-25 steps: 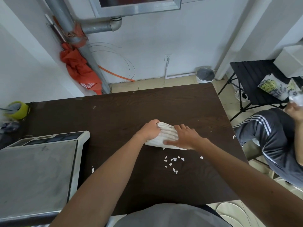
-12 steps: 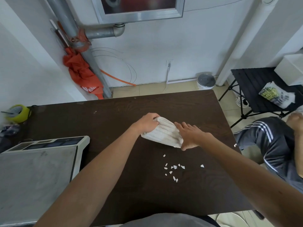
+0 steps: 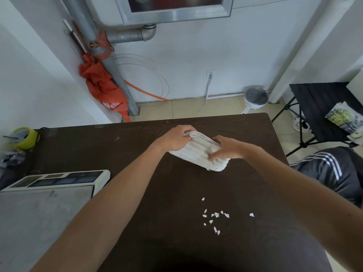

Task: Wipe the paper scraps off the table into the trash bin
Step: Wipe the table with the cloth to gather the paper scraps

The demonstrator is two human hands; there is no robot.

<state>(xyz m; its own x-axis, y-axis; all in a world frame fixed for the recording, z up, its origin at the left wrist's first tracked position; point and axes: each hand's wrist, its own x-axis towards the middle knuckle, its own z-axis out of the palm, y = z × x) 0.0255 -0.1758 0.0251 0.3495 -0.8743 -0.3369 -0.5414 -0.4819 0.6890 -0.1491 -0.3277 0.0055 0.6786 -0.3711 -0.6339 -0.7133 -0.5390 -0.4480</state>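
Paper scraps lie nearer us than the cloth we pinch with left hand and right hand.

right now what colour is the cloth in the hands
Off-white, with a ribbed texture; the cloth shows best in the head view, the only one.

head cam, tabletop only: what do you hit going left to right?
Green tape roll → scale → left hand → white cloth → right hand. The paper scraps lie nearer the camera, below the cloth and right hand, so they have no clear slot in the order.
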